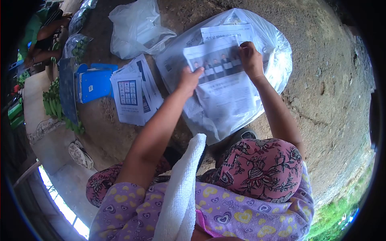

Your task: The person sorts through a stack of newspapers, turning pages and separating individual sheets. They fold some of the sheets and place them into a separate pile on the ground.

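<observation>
A printed newspaper sheet with a photo of several people lies under both hands, over a large clear plastic bag. My left hand grips the sheet's left edge, thumb on top of the paper. At its upper right, the curled fingers of my right hand are closed on the sheet's edge. Another newspaper sheet with large headline print shows behind it, on the bag. The bag rests on the ground in front of my knees.
Left of the bag, a stack of newspapers lies on the dirt ground beside a blue plastic stool. A crumpled clear bag sits above them. Green bananas lie at far left, near another person's arm.
</observation>
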